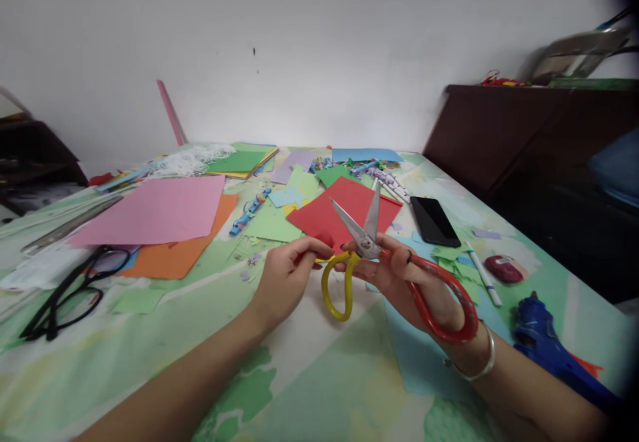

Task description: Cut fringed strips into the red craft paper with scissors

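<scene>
My right hand [399,265] is closed on a pair of scissors [370,242] with one red and one yellow handle loop. The blades stand apart and point up and away from me. My left hand [289,272] is pinched just left of the yellow loop. A small rounded red paper piece [325,239] shows at its fingertips, and the fingers hide part of it. The fingertips of both hands are close together. Beyond them lies a sheet of red paper [344,206] on the patterned tablecloth [200,335].
On the left are black glasses [74,295], pink paper [164,212], orange paper [184,255] and a metal ruler [72,225]. A black phone [434,221], a white marker [484,275] and a blue glue gun [549,342] lie right. Light blue paper [419,355] is under my right forearm.
</scene>
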Demonstrator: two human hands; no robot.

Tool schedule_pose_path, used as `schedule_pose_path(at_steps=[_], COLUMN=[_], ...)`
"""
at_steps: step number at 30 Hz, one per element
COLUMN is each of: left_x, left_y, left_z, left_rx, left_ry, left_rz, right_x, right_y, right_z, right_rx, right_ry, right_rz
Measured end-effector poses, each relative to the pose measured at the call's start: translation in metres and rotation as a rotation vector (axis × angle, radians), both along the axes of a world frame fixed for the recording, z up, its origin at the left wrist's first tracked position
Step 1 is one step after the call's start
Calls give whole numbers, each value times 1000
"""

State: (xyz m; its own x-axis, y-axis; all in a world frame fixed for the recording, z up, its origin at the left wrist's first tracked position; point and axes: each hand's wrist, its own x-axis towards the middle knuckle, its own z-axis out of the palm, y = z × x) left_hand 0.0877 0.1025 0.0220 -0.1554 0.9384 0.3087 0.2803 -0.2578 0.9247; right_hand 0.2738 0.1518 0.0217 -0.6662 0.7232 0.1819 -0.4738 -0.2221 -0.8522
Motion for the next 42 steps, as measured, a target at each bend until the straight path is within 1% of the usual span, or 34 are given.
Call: schedule_pose_path(at_steps=[2,4,6,7,10,13,17,23,27,29,31,34,40,42], left_x=[2,3,4,5,6,6,3,1,0,-1,-1,-2,-2,-1], left_y=[0,-1,-2,-2,-3,-3,-3,0,0,0,-1,-1,-1,-1], left_z=[-2,-3,-2,-1,-2,-6,-11,-18,-19,-19,-19,-19,-18,-18], left_rx=[-9,-14,32,72,235,393,499,678,825,875,894,881,752,725], left_ry=[67,145,194,214,315,436,515,711,800,836,857,856,711,707], left_rz=[12,42,55,54,47,60,91,147,190,195,182,148,71,65], right_x=[1,1,1,0,-1,-2,-3,-3,-3,-4,-5,-5,-5,-6], right_y=[1,1,0,0,-1,-2,-3,-4,-4,-5,-6,-6,-4,-3], right_z=[1,2,3,3,5,7,9,8,7,7,7,7,8,9], right_rx=[37,110,168,174,144,116,119,79,38,16,10,34,45,56], right_ry=[-74,-137,-167,-164,-105,-114,-146,-116,-99,-74,-59,-82,-117,-143], right_rz=[-45,-54,-49,-48,-55,-67,-90,3,-19,-25,-38,-60,-31,-28])
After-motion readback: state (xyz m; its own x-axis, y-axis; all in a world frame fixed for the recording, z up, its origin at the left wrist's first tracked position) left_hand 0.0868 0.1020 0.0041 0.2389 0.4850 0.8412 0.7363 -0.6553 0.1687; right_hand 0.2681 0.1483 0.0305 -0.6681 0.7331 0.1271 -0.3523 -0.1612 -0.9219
